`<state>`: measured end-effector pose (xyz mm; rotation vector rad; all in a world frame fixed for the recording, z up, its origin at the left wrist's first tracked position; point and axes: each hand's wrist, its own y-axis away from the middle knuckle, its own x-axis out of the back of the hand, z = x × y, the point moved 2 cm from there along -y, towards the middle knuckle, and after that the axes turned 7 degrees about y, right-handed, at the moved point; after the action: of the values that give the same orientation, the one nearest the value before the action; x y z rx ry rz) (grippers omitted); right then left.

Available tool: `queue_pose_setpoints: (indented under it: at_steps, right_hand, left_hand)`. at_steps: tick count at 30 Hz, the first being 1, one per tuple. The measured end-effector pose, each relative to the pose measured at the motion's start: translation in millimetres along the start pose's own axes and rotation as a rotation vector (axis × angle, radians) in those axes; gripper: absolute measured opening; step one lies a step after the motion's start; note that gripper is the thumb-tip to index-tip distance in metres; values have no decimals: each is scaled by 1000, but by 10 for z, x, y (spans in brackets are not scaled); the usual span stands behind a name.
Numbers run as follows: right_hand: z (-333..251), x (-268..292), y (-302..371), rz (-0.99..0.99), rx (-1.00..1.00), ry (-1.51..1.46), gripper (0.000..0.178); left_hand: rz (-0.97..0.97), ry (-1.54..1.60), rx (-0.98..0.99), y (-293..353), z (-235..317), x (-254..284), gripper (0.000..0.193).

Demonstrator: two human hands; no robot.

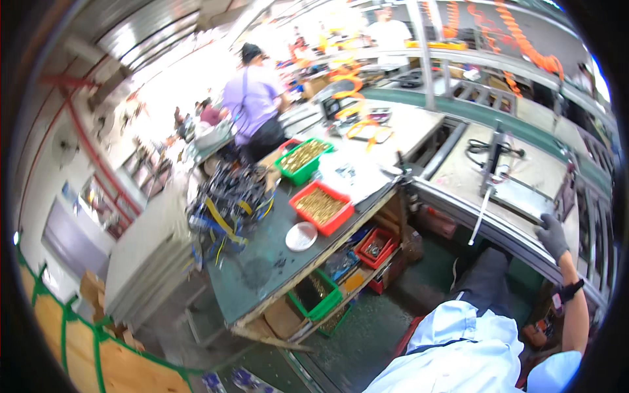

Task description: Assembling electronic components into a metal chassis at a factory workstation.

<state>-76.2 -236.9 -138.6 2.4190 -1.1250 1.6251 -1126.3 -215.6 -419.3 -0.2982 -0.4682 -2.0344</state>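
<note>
My right hand [553,237], in a dark grey glove, reaches over the metal-edged workstation. Its fingers look stretched and slightly apart at the near corner of a flat, pale panel [521,196]; whether they touch it is hard to tell. Beside that panel stands a dark upright part [495,154] with a black cable [478,149] looped next to it. A thin white strip [481,216] sticks out past the near rail. My left hand is out of view.
To the left, a dark green bench [249,278] holds a green bin [304,171] and a red bin [321,219] of brass-coloured pieces, a white dish [301,236] and tangled black straps [229,196]. Another person [252,105] stands beyond. Orange coiled hoses [524,39] hang overhead.
</note>
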Motion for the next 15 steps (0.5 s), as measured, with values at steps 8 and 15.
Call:
queue_pose_setpoints:
  at_steps: [8,15]
  right_hand:
    - [-874,-88,215,-191,-61,-263,58]
    - [-1223,-4,-40,-249,78,-420,55]
  left_hand:
    - [-477,295,314,1543,88,-621,26]
    - [-989,-190,-507,3510,1620,-1656,43]
